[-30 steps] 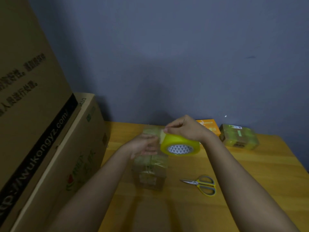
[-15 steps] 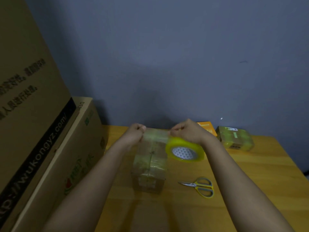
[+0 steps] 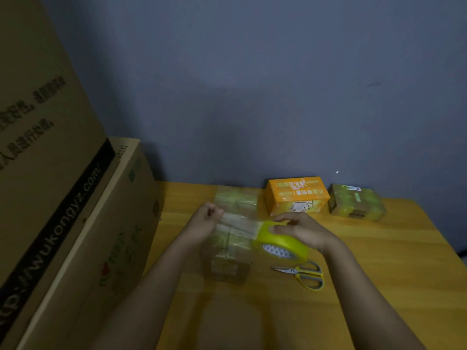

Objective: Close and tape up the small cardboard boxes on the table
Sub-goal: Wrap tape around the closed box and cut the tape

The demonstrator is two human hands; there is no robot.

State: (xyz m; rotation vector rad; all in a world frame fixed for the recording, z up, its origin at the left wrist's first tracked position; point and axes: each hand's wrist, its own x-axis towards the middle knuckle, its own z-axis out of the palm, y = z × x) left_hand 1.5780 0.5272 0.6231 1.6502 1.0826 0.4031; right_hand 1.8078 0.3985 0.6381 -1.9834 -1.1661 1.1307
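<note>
**Tape strip pulled, not yet laid on centre box**

Left hand [image 3: 206,219] pinches the free end of the clear tape strip [image 3: 238,223]. Right hand [image 3: 299,229] is curled over the yellow tape roll [image 3: 280,245], gripping it. The strip is stretched between them, running left-right over the small box [image 3: 231,251] at the middle of the surface [image 3: 379,286]. Can't tell if it touches the lid yet.

Box orientation: long axis runs away from the person, toward the wall; flaps closed, centre seam along that axis. So the strip crosses the seam at right angles.

Progress, as a judgement: this box already carries glossy tape bands, looks near done. Another wrapped box [image 3: 237,200] sits just behind it, and a taped one [image 3: 356,202] at far right. The orange box [image 3: 297,195] looks closed; tape on it unclear.

Left: press strip down, cut with the scissors [image 3: 303,274] lying just right of the box.
</note>
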